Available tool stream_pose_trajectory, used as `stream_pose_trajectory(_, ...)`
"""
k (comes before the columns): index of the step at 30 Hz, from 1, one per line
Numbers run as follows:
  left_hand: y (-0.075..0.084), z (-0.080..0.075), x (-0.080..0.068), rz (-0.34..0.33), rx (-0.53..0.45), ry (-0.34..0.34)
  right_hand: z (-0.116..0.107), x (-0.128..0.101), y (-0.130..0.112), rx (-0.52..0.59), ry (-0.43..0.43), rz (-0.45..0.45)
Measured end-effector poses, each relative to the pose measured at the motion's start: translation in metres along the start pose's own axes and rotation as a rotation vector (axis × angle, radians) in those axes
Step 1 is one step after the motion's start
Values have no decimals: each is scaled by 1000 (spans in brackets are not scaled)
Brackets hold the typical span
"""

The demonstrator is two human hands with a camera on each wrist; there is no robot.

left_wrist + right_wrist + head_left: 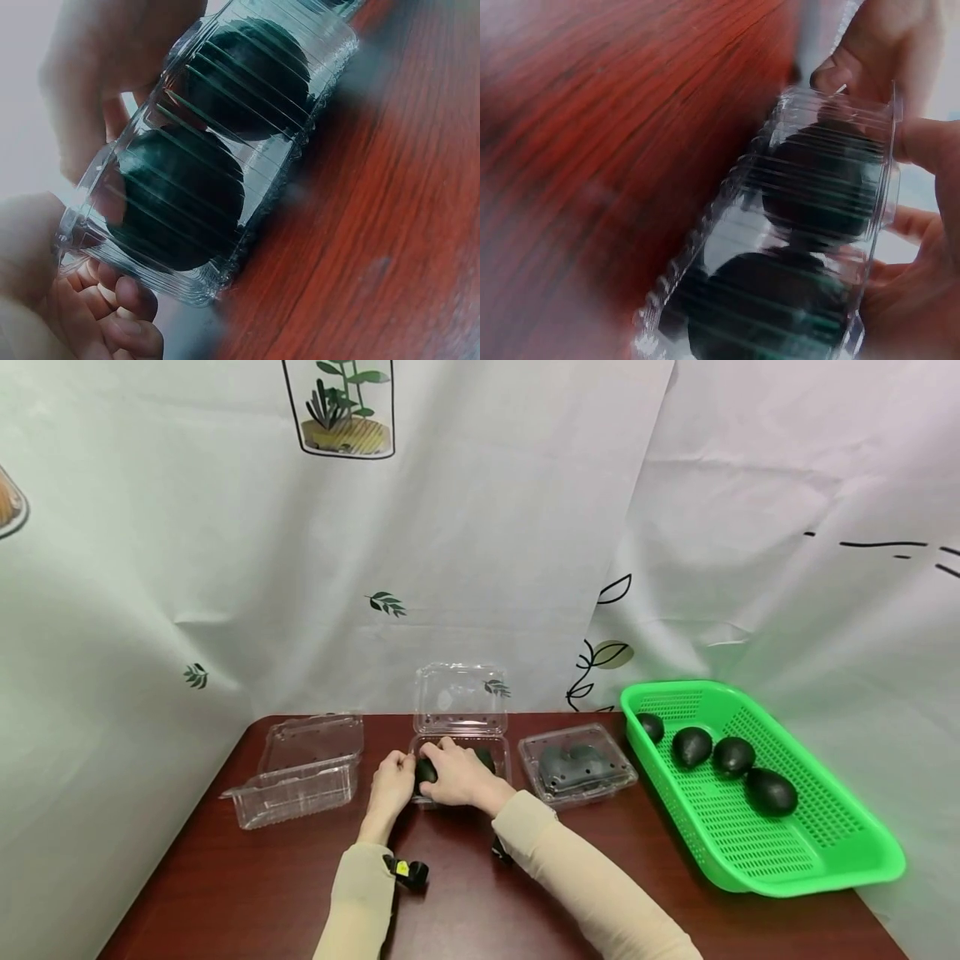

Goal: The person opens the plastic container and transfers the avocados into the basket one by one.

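Both hands reach forward: left hand [392,782] grips the open clamshell box [459,752]; right hand's [457,774] curled fingers cover its avocados [184,196].

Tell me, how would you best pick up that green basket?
Probably by the long rims of the green basket, one hand on each side, coming from above. It is wide and shallow, with four loose avocados inside, so a level two-sided lift should keep them from rolling.

Two bare hands, left hand [390,785] and right hand [457,774], long close-fitting beige sleeves [592,893] reaching the wrists, small black wrist-worn device [408,871] with a yellow mark, possibly a similar black one [500,852] under the right wrist.
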State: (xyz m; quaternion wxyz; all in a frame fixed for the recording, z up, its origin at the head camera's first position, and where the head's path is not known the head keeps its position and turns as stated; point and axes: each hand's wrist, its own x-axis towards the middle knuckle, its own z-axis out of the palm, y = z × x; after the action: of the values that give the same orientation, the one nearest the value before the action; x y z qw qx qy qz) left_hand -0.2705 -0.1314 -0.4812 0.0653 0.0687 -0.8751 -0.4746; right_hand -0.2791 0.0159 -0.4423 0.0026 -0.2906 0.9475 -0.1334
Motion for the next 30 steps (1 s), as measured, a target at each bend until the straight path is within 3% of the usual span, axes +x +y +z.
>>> stream_pose_trajectory(17,-1,-1,0,-5,-6,-19,3,5,2,54,57,4)
stream_pose_trajectory(24,-1,-1,0,4,-7,-10,3,5,8,78,113,-38)
stream_pose_trajectory(30,-2,-1,0,3,1,3,-2,6,17,191,181,-118)
